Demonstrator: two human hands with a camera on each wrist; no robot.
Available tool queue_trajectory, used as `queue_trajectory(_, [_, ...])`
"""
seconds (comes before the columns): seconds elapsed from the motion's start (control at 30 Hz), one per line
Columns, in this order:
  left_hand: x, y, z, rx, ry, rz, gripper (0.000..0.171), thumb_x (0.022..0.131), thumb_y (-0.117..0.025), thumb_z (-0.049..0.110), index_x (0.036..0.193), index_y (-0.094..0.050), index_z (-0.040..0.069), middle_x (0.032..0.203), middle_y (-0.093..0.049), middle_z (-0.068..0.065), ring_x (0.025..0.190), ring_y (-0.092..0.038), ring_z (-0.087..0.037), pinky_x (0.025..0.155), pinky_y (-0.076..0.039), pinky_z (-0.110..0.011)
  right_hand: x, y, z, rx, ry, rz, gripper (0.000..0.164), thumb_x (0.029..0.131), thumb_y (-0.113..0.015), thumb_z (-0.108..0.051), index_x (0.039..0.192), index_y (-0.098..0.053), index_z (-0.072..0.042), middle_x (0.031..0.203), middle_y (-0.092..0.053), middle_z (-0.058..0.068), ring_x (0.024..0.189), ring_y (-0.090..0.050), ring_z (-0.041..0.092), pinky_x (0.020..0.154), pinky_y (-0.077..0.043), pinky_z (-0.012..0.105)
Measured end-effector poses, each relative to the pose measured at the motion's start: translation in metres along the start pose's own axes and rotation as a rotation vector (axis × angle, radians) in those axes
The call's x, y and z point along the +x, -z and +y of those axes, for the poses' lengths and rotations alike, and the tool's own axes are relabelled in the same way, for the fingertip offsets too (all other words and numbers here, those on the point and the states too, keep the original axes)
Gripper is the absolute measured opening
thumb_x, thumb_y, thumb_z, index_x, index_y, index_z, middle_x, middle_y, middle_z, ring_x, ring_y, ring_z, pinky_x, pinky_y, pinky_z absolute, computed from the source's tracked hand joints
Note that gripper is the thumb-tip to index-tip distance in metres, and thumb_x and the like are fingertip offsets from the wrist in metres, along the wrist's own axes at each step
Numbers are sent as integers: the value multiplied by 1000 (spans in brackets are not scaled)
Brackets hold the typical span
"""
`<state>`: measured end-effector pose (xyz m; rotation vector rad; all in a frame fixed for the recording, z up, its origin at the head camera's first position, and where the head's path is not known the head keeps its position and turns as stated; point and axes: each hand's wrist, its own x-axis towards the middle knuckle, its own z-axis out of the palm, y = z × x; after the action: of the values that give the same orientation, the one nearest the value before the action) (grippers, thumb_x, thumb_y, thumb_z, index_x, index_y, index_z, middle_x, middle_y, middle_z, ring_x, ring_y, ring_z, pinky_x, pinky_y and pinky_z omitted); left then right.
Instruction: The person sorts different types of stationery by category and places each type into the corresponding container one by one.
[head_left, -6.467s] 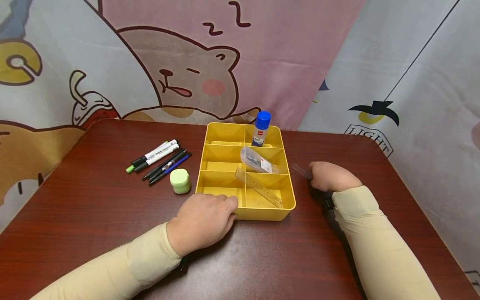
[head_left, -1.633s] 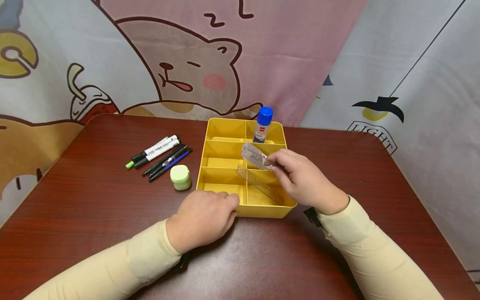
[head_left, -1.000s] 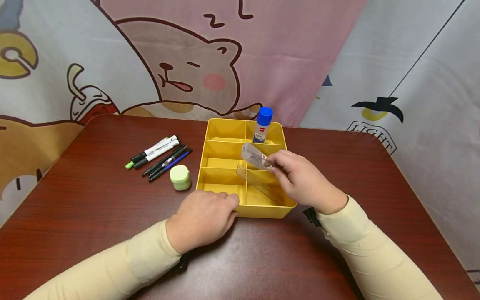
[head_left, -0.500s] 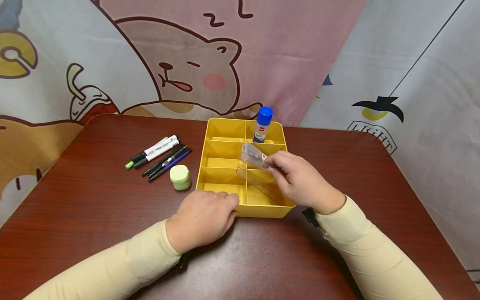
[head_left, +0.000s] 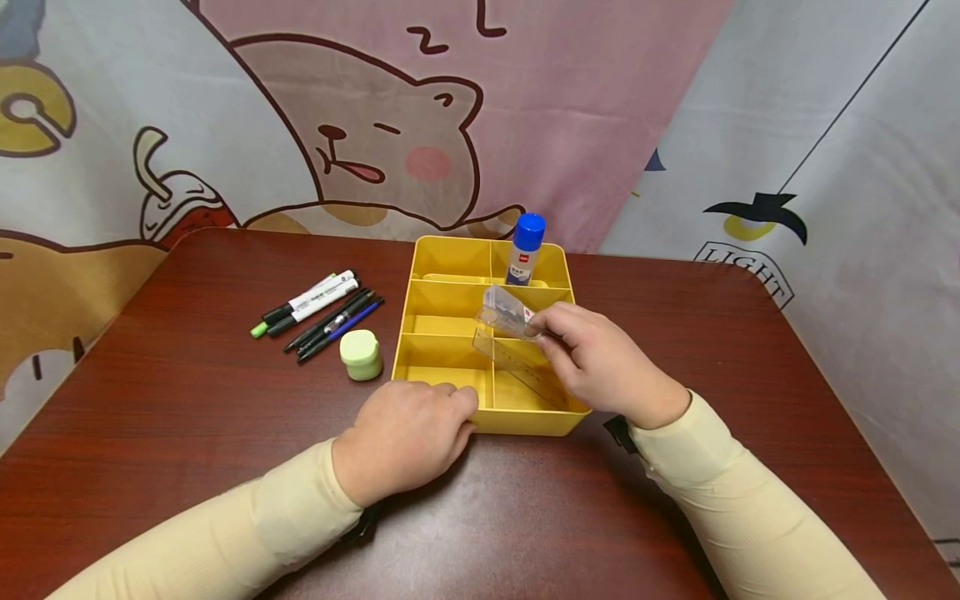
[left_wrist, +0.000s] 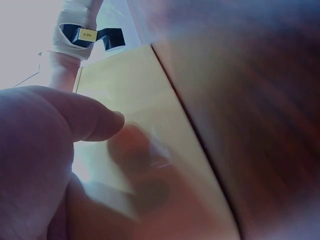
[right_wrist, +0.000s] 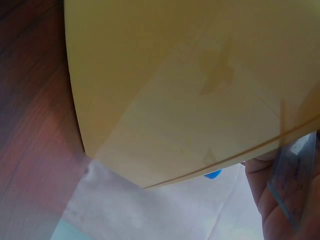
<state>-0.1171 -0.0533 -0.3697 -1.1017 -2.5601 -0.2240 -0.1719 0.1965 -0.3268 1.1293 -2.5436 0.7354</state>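
The tray [head_left: 525, 423] was plain yellow. The case [head_left: 501, 300], the ruler [head_left: 517, 367] and the thin strip [right_wrist: 291, 184] were clear, the case bearing a white label with a touch of red. A blue cap topped the glue stick [head_left: 521, 265]. Left on the reddish-brown, wood-grained counter [head_left: 525, 517] were white markers [head_left: 322, 305] with black caps, black pens [head_left: 321, 327], a blue pen [head_left: 354, 322] and a pale green jar [head_left: 361, 356]. Both sleeves [head_left: 720, 467] were cream. The far backdrop [head_left: 585, 100] mixed pink and greyish white, printed with a dark-outlined, pink-cheeked brown bear.
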Motion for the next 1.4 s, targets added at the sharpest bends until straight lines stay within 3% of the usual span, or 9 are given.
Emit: queue_trajectory(1.4, [0, -1, -1, 4, -11, 11, 21, 81, -62, 33, 73, -48, 19, 58, -49, 7, 46, -48, -16, 38, -36, -37, 0, -3, 0, -33, 16, 2, 11, 88, -58, -10, 99, -59, -12, 90, -57, -5, 79, -47, 7, 68, -46, 33])
